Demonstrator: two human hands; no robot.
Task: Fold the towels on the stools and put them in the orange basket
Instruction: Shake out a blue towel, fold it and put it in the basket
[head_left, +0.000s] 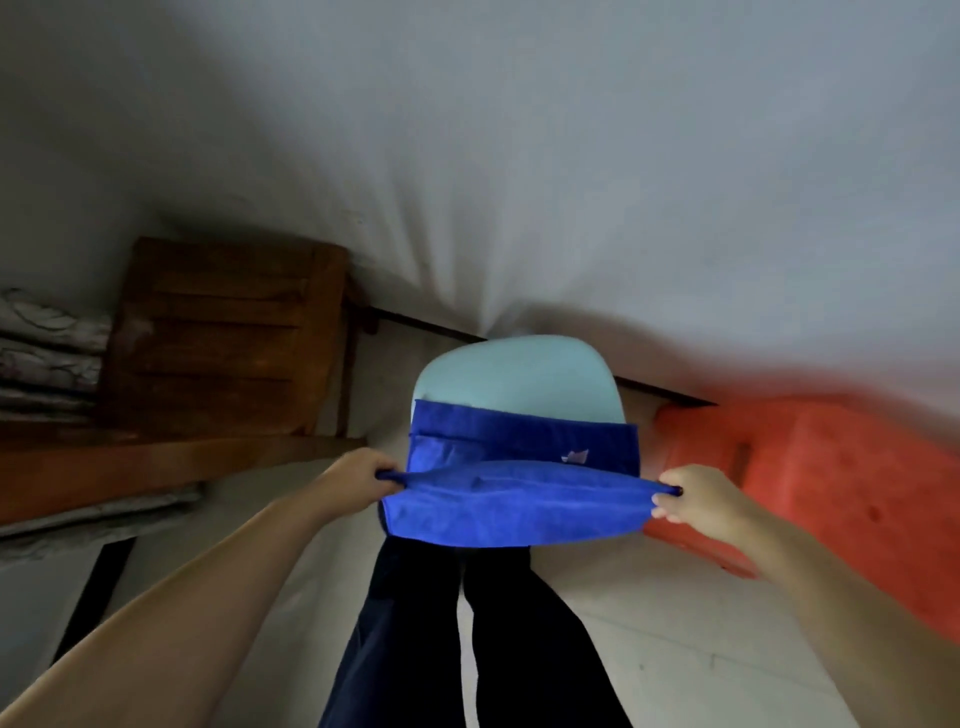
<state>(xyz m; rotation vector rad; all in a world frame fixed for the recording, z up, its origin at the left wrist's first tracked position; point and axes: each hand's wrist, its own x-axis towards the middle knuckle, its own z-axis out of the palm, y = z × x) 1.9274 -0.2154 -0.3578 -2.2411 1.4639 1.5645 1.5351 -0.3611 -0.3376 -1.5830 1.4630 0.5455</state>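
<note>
You stretch a blue towel (519, 499) between both hands over a pale blue stool (519, 374). Your left hand (358, 480) pinches one end, your right hand (696, 501) pinches the other, fingers curled tight round the cloth. The far half lies on the seat beyond your hands. The orange basket (831, 483) stands just right of your right hand.
</note>
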